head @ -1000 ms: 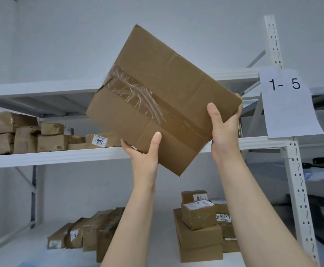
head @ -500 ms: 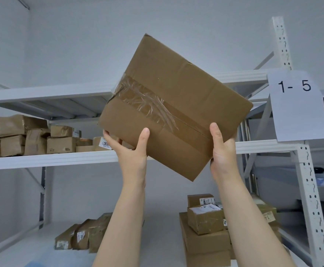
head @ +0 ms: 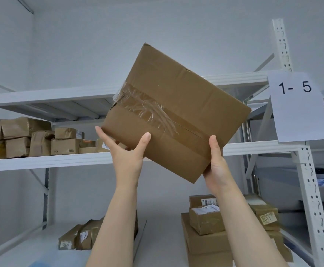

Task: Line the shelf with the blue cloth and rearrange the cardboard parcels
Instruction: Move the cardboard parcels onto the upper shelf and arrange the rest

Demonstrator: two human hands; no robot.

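A large brown cardboard box [head: 178,105] with a strip of clear tape across its face hangs tilted in front of the white shelf [head: 47,160]. My left hand [head: 127,151] grips its lower left edge, thumb on the front face. My right hand [head: 216,162] holds the lower right corner, thumb up along the side. Small cardboard parcels [head: 32,137] stand on the middle shelf at the left. A pale blue patch, maybe the blue cloth [head: 42,262], shows on the bottom shelf at the lower left edge.
A paper sign reading "1- 5" [head: 299,106] hangs on the white perforated upright [head: 311,189] at the right. More parcels are stacked on the bottom shelf at the right [head: 207,232] and lie at the left [head: 78,237]. An upper shelf [head: 42,97] runs behind the box.
The box and both hands have come lower and a little right in view, and my view has shifted left. Both hands keep their hold on the box.
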